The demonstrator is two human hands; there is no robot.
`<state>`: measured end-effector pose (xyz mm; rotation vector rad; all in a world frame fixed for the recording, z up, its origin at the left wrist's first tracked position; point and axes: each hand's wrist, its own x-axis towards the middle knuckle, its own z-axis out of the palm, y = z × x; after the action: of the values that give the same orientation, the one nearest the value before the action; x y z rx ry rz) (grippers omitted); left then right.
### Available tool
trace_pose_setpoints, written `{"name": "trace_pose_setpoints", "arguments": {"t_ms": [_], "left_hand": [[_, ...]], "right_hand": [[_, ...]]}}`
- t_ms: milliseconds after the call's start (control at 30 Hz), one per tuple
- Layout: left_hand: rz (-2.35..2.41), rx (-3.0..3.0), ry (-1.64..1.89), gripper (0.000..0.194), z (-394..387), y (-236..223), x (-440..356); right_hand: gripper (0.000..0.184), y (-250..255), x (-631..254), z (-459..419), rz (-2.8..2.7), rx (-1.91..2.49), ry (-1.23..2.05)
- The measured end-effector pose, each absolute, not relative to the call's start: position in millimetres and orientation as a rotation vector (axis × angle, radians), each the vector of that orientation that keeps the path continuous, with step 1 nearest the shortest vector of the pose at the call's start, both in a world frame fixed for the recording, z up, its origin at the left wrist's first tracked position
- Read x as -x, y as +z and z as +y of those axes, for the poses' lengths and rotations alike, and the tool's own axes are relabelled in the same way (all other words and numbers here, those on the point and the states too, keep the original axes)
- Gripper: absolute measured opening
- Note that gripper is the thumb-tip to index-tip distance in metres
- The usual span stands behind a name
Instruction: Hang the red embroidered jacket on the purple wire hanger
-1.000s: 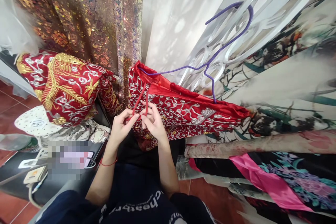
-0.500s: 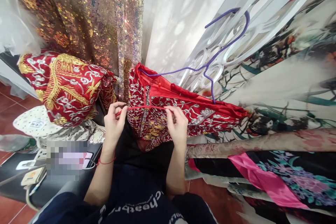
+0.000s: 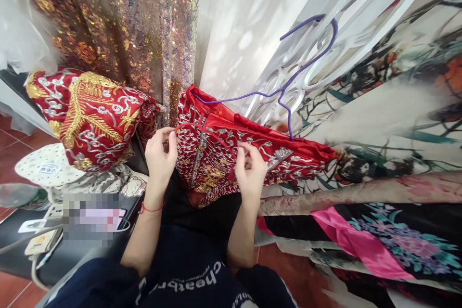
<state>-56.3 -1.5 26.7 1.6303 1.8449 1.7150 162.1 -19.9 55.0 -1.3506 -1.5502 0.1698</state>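
Across the front of the red embroidered garment, pinching the red cord in the fingertips of the left hand, curling the right hand half-open nearby, unclear whether gripping anything; working near the purple hanger.

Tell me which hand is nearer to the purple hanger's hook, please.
Right. In the picture, the right hand is below and left of the hook; the left hand also, but farther left.
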Motion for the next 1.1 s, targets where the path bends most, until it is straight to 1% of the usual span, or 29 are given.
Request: {"name": "trace_pose_setpoints", "arguments": {"t_ms": [133, 233, 300, 400, 600, 700, 800, 833, 900, 1000, 1100], "left_hand": [[1.765, -1.886, 1.694, 0.023, 6, 39, 49], [1.619, -2.055, 1.616, 0.025, 12, 46, 43], [1.561, -2.106, 1.563, 0.023, 15, 48, 40], [1.524, -2.105, 1.536, 0.019, 16, 50, 37], [1.398, -1.916, 1.583, 0.024, 17, 49, 30], [1.374, -1.834, 1.633, 0.03, 19, 43, 26], [1.312, -1.803, 1.613, 0.025, 18, 40, 24], [1.283, -1.791, 1.583, 0.025, 17, 40, 25], [1.223, -1.756, 1.516, 0.029, 15, 42, 26], [1.177, -1.737, 1.471, 0.032, 17, 49, 31], [1.217, -1.806, 1.469, 0.03, 27, 61, 37]], "right_hand": [[0.023, 55, -140, -17, -1.726, 1.269, 0.291], [0.025, 52, -122, -9, -1.754, 1.196, 0.38], [0.029, 47, -113, -1, -1.751, 1.147, 0.404], [0.034, 42, -107, 10, -1.738, 1.086, 0.409], [0.038, 45, -109, 18, -1.745, 1.043, 0.399], [0.032, 47, -109, 20, -1.722, 1.0, 0.409], [0.018, 44, -108, 23, -1.65, 0.933, 0.52], [0.017, 43, -107, 24, -1.625, 0.904, 0.589], [0.021, 42, -106, 26, -1.591, 0.871, 0.733], [0.021, 49, -108, 26, -1.644, 0.939, 0.868], [0.02, 67, -112, 28, -1.78, 1.043, 0.825]]}}
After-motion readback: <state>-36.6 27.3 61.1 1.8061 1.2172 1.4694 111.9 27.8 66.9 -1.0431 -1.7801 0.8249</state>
